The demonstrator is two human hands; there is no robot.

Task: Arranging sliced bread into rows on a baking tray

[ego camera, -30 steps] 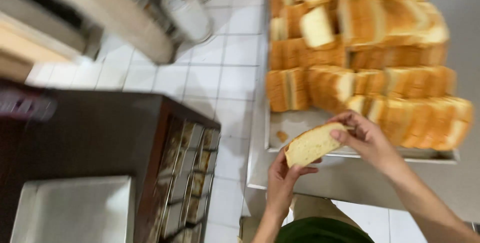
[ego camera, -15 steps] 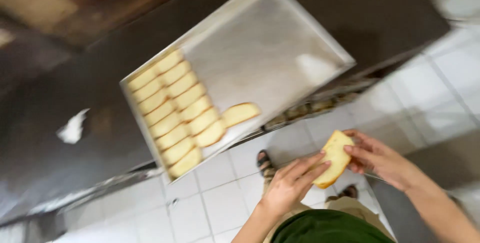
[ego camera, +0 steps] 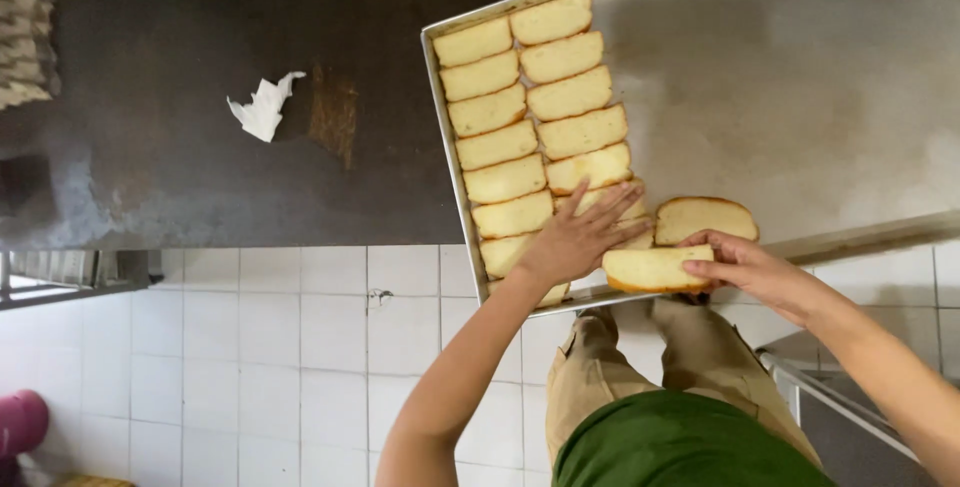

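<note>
Right hand (ego camera: 748, 269) gripping oblong bread slice (ego camera: 655, 269) (soft-crusted) — metal tray (ego camera: 800, 77)

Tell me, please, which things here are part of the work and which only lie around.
In use: left hand on the bread rows; right hand holding a bread slice; metal tray.
Lying about: crumpled paper; dark counter.

Left hand (ego camera: 572, 242) flat, fingers spread; right hand (ego camera: 745, 269) in pinching grip.
</note>
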